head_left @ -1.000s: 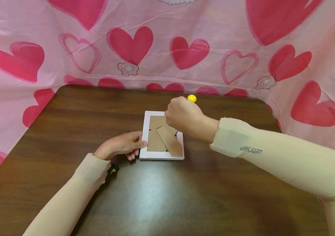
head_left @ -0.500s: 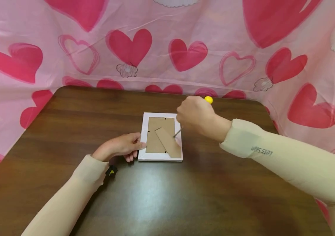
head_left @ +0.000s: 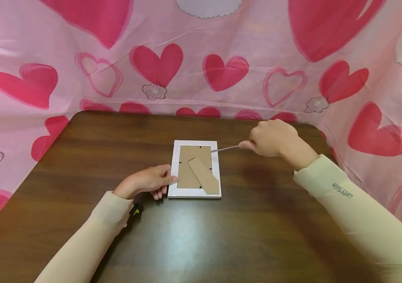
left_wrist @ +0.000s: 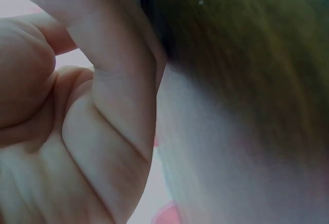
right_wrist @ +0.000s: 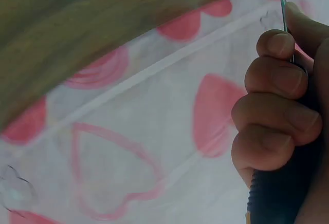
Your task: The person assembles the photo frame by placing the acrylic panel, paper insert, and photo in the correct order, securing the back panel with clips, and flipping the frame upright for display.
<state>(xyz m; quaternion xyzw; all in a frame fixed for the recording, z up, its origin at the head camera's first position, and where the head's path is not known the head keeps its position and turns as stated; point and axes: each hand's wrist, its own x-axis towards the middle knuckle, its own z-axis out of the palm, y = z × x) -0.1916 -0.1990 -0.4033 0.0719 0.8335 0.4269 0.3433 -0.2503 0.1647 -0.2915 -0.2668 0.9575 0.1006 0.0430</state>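
A white picture frame (head_left: 186,192) lies face down on the table, showing its brown backing board (head_left: 194,152), a slanted stand leg (head_left: 204,176) and several small black tabs. My left hand (head_left: 147,181) grips the frame's left edge, thumb on top of the border and fingers curled at its side. To the right of the frame, my right hand (head_left: 271,137) holds a screwdriver (head_left: 227,148); its thin metal shaft points left, the tip at the board's upper right edge. In the right wrist view, fingers curl round the dark ridged screwdriver handle (right_wrist: 285,198).
The dark wooden table (head_left: 186,239) reaches back to a pink cloth (head_left: 116,35) printed with hearts, which hangs behind it and along both sides. A black strap piece (head_left: 136,209) sits at the left wrist.
My right hand has moved right and tilted the screwdriver from steep to nearly flat. Its tip has shifted from the right-side tab toward the board's upper right corner. My left hand stays on the frame.
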